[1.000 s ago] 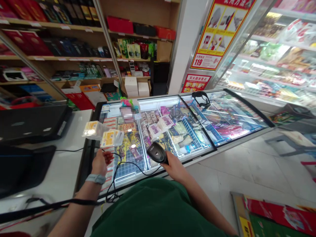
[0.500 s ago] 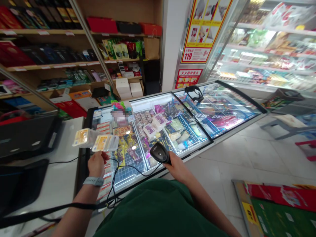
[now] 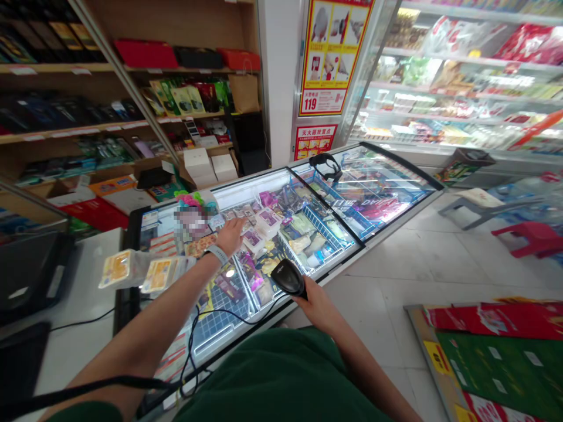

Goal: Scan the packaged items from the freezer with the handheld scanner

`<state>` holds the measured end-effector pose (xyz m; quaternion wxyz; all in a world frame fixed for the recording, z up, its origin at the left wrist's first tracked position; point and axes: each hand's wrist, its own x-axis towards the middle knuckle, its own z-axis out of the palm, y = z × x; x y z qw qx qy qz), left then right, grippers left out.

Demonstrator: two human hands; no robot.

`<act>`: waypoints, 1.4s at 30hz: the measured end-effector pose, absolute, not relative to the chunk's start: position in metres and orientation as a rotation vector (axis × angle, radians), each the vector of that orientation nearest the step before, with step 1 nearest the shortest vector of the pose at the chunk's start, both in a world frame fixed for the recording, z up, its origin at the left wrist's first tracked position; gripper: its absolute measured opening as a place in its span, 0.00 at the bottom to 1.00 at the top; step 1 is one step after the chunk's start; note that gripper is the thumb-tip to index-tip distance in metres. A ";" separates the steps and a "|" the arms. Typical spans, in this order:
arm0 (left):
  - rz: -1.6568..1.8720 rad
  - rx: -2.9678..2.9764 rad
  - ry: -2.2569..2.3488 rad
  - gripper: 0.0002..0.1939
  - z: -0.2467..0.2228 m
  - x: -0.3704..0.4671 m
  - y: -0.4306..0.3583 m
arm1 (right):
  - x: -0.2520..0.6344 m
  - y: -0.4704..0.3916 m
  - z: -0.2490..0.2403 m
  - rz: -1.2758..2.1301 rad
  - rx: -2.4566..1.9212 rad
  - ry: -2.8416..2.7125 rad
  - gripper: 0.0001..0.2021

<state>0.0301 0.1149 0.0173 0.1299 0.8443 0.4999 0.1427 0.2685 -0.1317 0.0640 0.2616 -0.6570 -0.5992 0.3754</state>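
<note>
My right hand (image 3: 314,302) is wrapped round the handle of a black barcode scanner (image 3: 287,276), held above the freezer's front edge with its head facing left. Its black cable (image 3: 237,319) loops across the glass. My left hand (image 3: 231,237), with a grey watch band at the wrist, reaches over the freezer with fingers stretched out and nothing visible in them. Just right of those fingers are white boxes with purple labels (image 3: 254,240). Clear plastic packs with yellow-orange labels (image 3: 159,274) sit at the freezer's left end, behind my left forearm.
A glass-topped freezer (image 3: 360,246) spans the middle, holding bagged goods and wire baskets. A black strap-like object (image 3: 326,167) lies on its glass. Dark equipment (image 3: 35,269) stands on the white counter at left. Stools (image 3: 525,237) and a low display (image 3: 492,351) are at right.
My left hand has moved right and away from me, from beside the yellow-labelled packs to the white boxes. The view has shifted right; my right hand still holds the scanner.
</note>
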 end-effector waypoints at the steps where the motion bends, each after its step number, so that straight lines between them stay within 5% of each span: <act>1: 0.373 2.517 1.414 0.34 0.022 0.040 0.126 | 0.269 -0.133 0.063 1.012 -1.777 -1.610 0.12; 18: -0.126 2.812 1.207 0.33 0.063 0.081 0.181 | 0.270 -0.134 0.061 0.998 -1.811 -1.586 0.13; 42: 1.210 2.292 2.124 0.27 0.047 -0.050 -0.063 | 0.203 -0.100 0.108 1.083 -1.511 -1.982 0.14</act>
